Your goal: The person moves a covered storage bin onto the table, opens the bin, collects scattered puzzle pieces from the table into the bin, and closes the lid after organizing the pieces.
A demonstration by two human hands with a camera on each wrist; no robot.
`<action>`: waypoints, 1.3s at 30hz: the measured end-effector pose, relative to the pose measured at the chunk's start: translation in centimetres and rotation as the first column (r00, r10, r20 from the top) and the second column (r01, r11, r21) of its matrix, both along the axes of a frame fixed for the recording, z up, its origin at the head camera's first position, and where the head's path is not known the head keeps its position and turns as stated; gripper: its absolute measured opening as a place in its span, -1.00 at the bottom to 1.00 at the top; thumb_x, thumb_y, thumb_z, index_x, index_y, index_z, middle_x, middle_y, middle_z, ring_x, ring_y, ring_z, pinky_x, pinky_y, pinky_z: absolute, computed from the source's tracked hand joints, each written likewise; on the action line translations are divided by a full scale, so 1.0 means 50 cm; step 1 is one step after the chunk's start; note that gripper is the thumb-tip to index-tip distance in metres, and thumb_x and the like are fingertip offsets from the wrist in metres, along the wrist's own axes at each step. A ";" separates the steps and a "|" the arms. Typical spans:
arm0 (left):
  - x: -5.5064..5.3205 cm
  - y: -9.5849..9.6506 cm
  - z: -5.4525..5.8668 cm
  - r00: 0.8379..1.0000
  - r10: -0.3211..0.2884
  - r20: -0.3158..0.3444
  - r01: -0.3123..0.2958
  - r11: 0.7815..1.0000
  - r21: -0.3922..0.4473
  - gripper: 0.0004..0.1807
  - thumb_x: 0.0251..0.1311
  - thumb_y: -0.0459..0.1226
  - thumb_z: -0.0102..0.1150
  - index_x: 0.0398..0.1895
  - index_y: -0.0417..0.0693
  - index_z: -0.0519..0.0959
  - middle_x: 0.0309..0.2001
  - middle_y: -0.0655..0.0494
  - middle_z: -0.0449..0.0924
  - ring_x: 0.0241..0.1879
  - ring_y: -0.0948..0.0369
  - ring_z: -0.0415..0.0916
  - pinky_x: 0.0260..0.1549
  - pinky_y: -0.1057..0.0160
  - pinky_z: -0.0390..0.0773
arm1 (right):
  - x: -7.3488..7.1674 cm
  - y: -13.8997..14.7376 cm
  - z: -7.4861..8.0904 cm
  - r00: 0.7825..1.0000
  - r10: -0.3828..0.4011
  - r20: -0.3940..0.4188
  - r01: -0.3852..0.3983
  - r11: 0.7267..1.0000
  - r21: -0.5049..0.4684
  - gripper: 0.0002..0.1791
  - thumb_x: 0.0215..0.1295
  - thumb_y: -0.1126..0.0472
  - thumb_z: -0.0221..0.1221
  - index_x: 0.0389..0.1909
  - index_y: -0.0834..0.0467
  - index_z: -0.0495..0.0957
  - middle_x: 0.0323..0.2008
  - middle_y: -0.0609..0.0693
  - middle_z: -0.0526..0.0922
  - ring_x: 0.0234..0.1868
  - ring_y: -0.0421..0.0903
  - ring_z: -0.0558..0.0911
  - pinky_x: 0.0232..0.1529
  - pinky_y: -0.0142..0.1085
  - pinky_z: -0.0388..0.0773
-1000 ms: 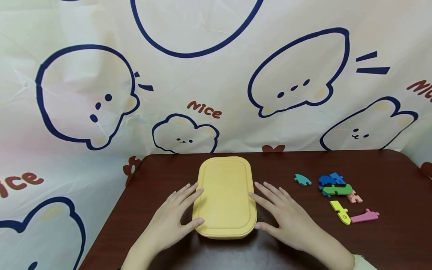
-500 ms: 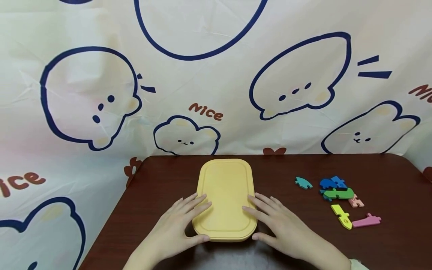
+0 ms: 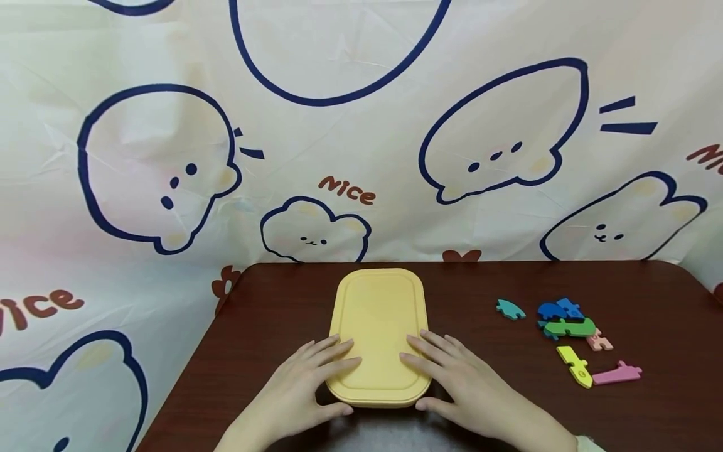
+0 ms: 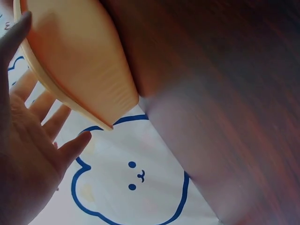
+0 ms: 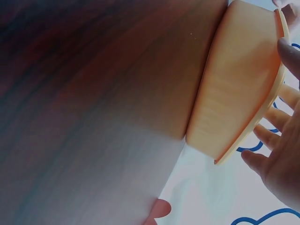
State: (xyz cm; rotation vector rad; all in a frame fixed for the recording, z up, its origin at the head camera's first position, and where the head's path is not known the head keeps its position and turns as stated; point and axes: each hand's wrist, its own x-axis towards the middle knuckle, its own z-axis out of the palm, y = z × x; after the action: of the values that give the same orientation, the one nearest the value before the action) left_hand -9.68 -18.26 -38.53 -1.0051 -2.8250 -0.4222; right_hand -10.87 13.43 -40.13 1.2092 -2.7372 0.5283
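Observation:
A pale yellow lidded box (image 3: 383, 307) with rounded corners stands on the table in front of me. At its near left corner, my left hand (image 3: 299, 389) lies with extended fingers over the lid's edge and the thumb by the front rim. Mirroring it on the right, my right hand (image 3: 474, 389) has its fingers spread over the lid and its thumb near the front corner. Both wrist views show the box's smooth side wall (image 4: 79, 51) below a protruding lid rim (image 5: 262, 112). The lid covers whatever the box contains.
On the dark brown table (image 3: 271, 314), several puzzle pieces lie at the right: a teal one (image 3: 511, 309), a green one (image 3: 569, 328) over blue ones, a peach one (image 3: 600, 341), a yellow one (image 3: 575, 366) and a pink one (image 3: 618, 373). A printed cloth (image 3: 395, 144) hangs behind.
Both hands have slid toward the near end of the box, and their fingers now reach further inward over the lid. The head view has shifted slightly. The puzzle pieces stay put.

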 end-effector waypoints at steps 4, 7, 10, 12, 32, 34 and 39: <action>0.000 0.000 -0.003 1.000 0.003 -0.010 -0.004 1.000 -0.007 -0.33 0.06 0.16 0.41 0.29 0.30 0.53 0.40 0.26 0.34 0.42 0.18 0.21 0.31 -0.09 0.27 | -0.001 -0.004 -0.004 0.999 0.009 -0.043 -0.009 1.000 -0.001 -0.31 0.30 -0.24 0.21 0.41 -0.11 0.38 0.46 -0.11 0.26 0.48 -0.01 0.17 0.34 0.10 0.24; 0.002 0.001 -0.003 1.000 0.010 -0.010 -0.010 1.000 -0.011 -0.34 0.09 0.18 0.37 0.29 0.30 0.53 0.40 0.27 0.34 0.41 0.18 0.21 0.29 -0.07 0.29 | -0.001 -0.006 -0.005 0.998 0.012 -0.059 -0.012 1.000 -0.008 -0.32 0.29 -0.24 0.22 0.39 -0.09 0.41 0.45 -0.10 0.27 0.47 0.00 0.19 0.33 0.10 0.25; 0.003 0.001 -0.003 1.000 0.016 -0.007 -0.016 1.000 -0.013 -0.35 0.11 0.20 0.33 0.29 0.30 0.53 0.40 0.27 0.34 0.41 0.19 0.22 0.27 -0.07 0.31 | -0.001 -0.008 -0.004 0.998 0.006 -0.065 -0.007 1.000 -0.010 -0.31 0.28 -0.24 0.23 0.38 -0.09 0.42 0.45 -0.10 0.28 0.47 -0.01 0.20 0.33 0.08 0.26; 0.004 0.001 -0.003 1.000 0.018 -0.004 -0.018 1.000 -0.012 -0.36 0.12 0.21 0.32 0.29 0.30 0.53 0.40 0.27 0.34 0.41 0.19 0.22 0.27 -0.06 0.32 | -0.001 -0.008 -0.004 0.998 0.004 -0.069 -0.004 1.000 -0.010 -0.32 0.29 -0.26 0.22 0.38 -0.09 0.43 0.45 -0.10 0.29 0.47 -0.01 0.21 0.32 0.07 0.27; 0.002 -0.004 0.000 1.000 0.012 -0.023 -0.012 1.000 -0.024 -0.36 0.15 0.26 0.23 0.29 0.34 0.52 0.40 0.31 0.33 0.41 0.21 0.21 0.25 -0.01 0.35 | -0.007 -0.006 0.006 0.996 -0.013 -0.083 0.012 1.000 -0.012 -0.32 0.33 -0.38 0.03 0.34 -0.11 0.47 0.42 -0.13 0.33 0.44 -0.05 0.26 0.28 0.02 0.33; 0.001 -0.004 0.002 1.000 0.012 -0.014 -0.013 1.000 -0.021 -0.36 0.16 0.28 0.20 0.30 0.35 0.52 0.40 0.32 0.32 0.41 0.21 0.21 0.24 -0.01 0.35 | -0.007 -0.006 0.007 0.997 -0.014 -0.079 0.012 1.000 -0.016 -0.32 0.34 -0.38 0.01 0.34 -0.11 0.47 0.42 -0.13 0.33 0.44 -0.05 0.25 0.29 0.03 0.33; 0.000 -0.004 0.002 1.000 0.013 -0.007 -0.013 1.000 -0.007 -0.34 0.16 0.30 0.16 0.30 0.34 0.52 0.40 0.31 0.32 0.41 0.20 0.21 0.25 -0.01 0.35 | -0.006 -0.005 0.008 0.997 -0.019 -0.069 0.017 1.000 -0.021 -0.31 0.34 -0.39 -0.01 0.34 -0.10 0.47 0.42 -0.14 0.33 0.45 -0.05 0.24 0.30 0.03 0.31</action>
State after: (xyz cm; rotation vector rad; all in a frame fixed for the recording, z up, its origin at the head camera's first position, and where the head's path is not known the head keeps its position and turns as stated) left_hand -9.66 -18.48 -38.42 -0.9873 -2.8278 -0.4068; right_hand -11.20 13.15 -39.75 1.1745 -2.6760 0.5024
